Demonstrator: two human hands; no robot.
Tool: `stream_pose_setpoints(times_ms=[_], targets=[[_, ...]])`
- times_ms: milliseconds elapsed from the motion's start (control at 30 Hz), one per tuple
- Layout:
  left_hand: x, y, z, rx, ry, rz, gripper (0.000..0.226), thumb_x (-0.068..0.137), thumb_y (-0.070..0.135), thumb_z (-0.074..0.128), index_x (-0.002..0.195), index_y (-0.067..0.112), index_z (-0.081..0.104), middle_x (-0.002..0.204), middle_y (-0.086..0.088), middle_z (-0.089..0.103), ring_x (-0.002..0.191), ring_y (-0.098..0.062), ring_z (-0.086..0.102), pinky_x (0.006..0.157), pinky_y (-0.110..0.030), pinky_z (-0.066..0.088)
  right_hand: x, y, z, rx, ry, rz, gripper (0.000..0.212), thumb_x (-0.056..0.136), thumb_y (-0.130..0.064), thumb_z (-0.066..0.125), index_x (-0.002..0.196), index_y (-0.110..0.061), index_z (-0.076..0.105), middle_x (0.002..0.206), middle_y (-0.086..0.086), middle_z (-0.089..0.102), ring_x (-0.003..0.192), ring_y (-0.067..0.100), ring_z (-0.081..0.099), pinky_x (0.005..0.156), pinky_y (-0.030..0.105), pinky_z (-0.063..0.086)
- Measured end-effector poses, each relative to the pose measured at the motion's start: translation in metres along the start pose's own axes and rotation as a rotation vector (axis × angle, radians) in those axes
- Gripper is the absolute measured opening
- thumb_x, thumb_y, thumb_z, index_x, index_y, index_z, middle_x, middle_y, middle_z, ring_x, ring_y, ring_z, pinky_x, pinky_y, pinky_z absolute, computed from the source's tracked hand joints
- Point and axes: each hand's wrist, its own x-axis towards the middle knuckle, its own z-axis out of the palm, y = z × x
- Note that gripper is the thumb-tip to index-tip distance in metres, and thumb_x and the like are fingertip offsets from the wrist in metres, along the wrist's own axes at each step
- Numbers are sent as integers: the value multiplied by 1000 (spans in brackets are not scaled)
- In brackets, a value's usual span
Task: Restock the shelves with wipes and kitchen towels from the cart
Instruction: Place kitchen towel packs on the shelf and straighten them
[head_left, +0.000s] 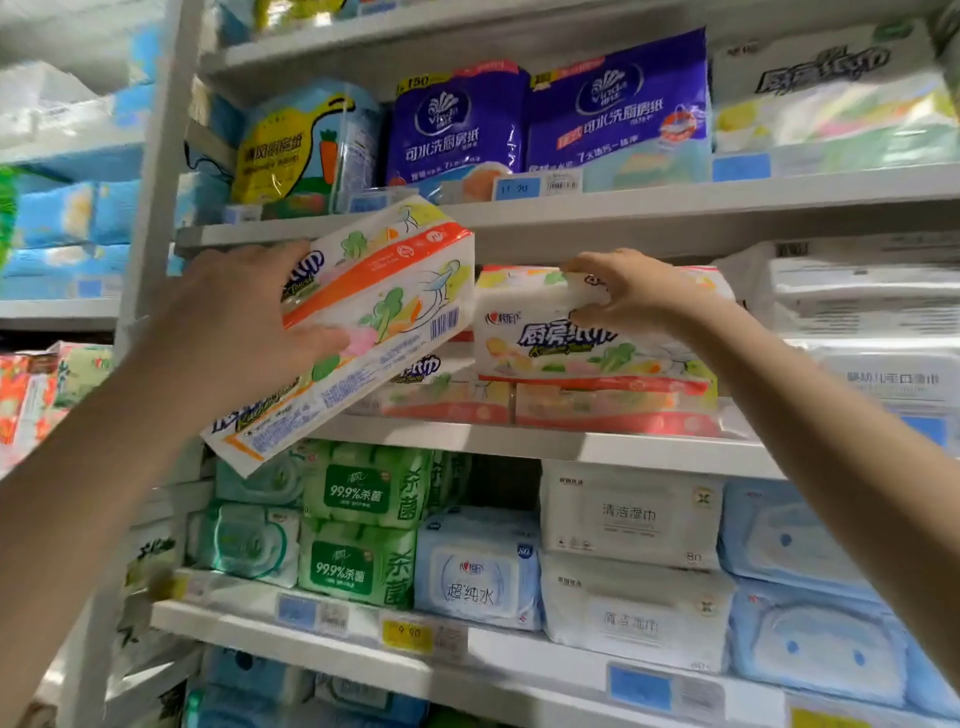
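While the left hand (244, 322) grips a tilted towel pack (379, 306) short of the shelf (571, 447) and the right hand (628, 296) pinches a stacked pack (571, 348), restocking seems midway.

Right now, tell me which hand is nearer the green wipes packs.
Left. The left hand, holding a tilted towel pack, is above-left of the green wipes packs; the right hand, gripping a shelved pack, is farther up-right.

The left hand (244, 317) grips a tilted towel pack (363, 312) just left of the shelf stack (597, 384), whose top pack (545, 338) the right hand (623, 293) pinches.
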Motion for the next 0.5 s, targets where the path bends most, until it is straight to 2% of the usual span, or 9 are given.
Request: stream_pose_setpoints(times_ms=[133, 300, 500], targets=[[7, -11, 6, 36, -13, 6, 91, 70, 64, 69, 144, 21, 37, 133, -16, 51, 120, -39, 46, 96, -53, 38, 13, 2, 5, 54, -83, 49, 55, 85, -27, 68, 136, -23, 47, 129, 9, 56, 110, 28, 54, 91, 38, 46], [17, -24, 13, 11, -14, 39, 85, 71, 60, 71, 142, 27, 39, 130, -13, 55, 115, -37, 50, 94, -51, 41, 24, 11, 5, 111, -184, 81, 48, 87, -21, 66, 132, -22, 49, 122, 5, 58, 96, 20, 54, 81, 31, 41], [32, -40, 25, -6, -16, 85, 84, 70, 65, 68, 140, 29, 40, 128, -7, 57, 113, -34, 53, 94, -56, 44, 27, 19, 4, 128, -206, 131, 48, 88, -22, 66, 132, -22, 49, 119, 3, 58, 101, 23, 57, 86, 36, 46]])
